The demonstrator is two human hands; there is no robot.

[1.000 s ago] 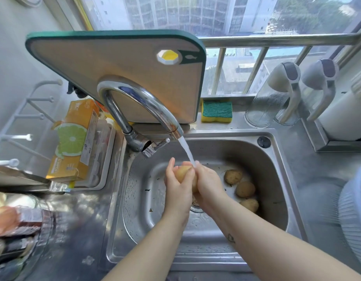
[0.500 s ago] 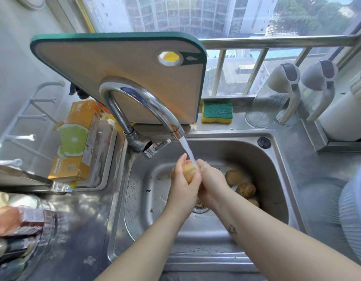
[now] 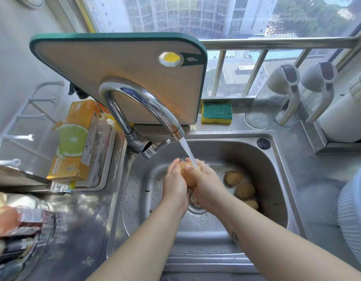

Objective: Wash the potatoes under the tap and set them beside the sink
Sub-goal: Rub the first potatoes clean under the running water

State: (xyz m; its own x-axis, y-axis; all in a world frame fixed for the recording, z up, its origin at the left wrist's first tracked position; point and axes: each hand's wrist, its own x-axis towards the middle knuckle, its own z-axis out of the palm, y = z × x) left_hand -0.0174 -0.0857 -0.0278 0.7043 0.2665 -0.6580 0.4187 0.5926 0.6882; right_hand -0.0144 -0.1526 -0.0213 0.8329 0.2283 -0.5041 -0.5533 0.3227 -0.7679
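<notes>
Over the steel sink (image 3: 277, 171), both my hands wrap one pale yellow potato (image 3: 187, 173) right where the tap's (image 3: 147, 102) stream lands. My left hand (image 3: 174, 186) cups it from the left, and my right hand (image 3: 206, 186) covers it from the right with the thumb across its top. Three more brown potatoes lie on the sink floor at the right: one (image 3: 233, 177) at the back, one (image 3: 245, 191) in the middle, one (image 3: 251, 204) partly behind my right forearm. Water runs from the spout.
A green-edged cutting board (image 3: 123, 78) leans behind the tap. A sponge (image 3: 217, 112) lies on the back ledge, with glass jugs (image 3: 270, 104) to its right. An orange box (image 3: 74, 142) sits in a tray at left. A ribbed grey basin (image 3: 352, 216) stands at right.
My hands have kept rubbing the potato under the stream, and my right thumb has slid over its top. The view has shifted slightly.
</notes>
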